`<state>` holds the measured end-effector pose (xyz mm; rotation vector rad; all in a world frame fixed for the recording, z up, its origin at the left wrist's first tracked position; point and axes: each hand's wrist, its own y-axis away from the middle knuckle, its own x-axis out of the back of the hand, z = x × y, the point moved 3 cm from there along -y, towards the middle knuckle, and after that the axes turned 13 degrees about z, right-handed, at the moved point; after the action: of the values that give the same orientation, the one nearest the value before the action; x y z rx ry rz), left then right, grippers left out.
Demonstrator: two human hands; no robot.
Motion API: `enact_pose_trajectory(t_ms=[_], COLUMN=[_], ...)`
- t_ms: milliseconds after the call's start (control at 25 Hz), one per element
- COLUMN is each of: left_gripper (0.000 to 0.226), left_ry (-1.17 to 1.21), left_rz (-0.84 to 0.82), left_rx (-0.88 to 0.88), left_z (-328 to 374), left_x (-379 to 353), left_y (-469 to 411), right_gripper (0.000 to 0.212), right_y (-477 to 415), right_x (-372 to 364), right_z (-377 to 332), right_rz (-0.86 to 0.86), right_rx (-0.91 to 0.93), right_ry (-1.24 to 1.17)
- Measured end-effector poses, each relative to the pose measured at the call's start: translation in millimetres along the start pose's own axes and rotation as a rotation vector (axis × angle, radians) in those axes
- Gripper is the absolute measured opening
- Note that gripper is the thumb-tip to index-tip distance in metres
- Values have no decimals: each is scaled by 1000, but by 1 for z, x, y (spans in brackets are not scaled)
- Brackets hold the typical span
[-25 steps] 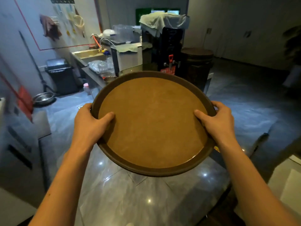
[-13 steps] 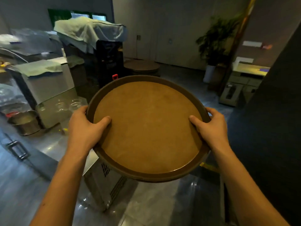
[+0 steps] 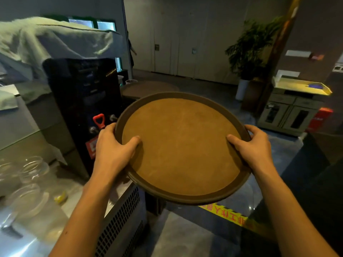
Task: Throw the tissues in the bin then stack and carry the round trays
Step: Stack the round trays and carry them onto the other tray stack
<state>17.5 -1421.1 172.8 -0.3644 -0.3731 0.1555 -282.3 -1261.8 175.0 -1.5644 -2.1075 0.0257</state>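
Observation:
A round brown tray [image 3: 182, 145] with a darker raised rim is held level in front of me, in the air. My left hand [image 3: 111, 151] grips its left rim, thumb lying on the tray's inner surface. My right hand [image 3: 254, 147] grips the right rim the same way. The tray's top is bare; whether another tray sits under it I cannot tell. Behind it, another round brown tray [image 3: 148, 89] lies on a low stand. No tissues or bin show.
A black machine [image 3: 81, 101] with a red handle, draped with a pale cloth [image 3: 55, 39], stands close on the left. A steel counter [image 3: 37, 210] with glass jars lies lower left. A yellow floor strip [image 3: 224, 214] lies ahead; a dark partition [image 3: 315, 182] stands on the right, a plant [image 3: 248, 52] and a cabinet [image 3: 289, 112] farther off.
I have walked forward and turned right with the tray in both hands. The sink area has left the view; the black machine and the far tray are closer.

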Motion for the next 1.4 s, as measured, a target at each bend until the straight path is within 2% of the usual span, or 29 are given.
enact_pose_trajectory(t_ms=[200,400,520,680,800,1000,1120,1280,1400], left_gripper=[67,74,88,94,96,79,74,71,64], left_ry=[68,166,176,103,58,-72,-158,-174,-204], left_rz=[157,247,261,267,333,487,578,660,687], left_rx=[67,174,242,278,298,364,411,486,496], left_z=[-3,-31,-39,-45,-53,-59,-58,-61,-55], left_x=[-84,-170,-211,-251,-274,-300,-314,-317,-316], left_y=[-73,-156,-203,-248,-270,-291,-294,-296,-297], right_gripper=[70,72,72,72,71,66,55,49,49], right_y=[-107,-200,-250,-311,-347,-390,-409,-416,-412], right_x=[-86,-186,-243,-312,-363,-444,-485,-510,-524], right_z=[-1,-2,-9,-12,-14,-23,-36,-49,-57], right_rz=[-84,-134,-189,-281,-379,-569,-683,-705,-727], right_rx=[10,32,17,-7,3,109,234,402,444], right_ry=[16,46,71,80,78,9,10,6,2])
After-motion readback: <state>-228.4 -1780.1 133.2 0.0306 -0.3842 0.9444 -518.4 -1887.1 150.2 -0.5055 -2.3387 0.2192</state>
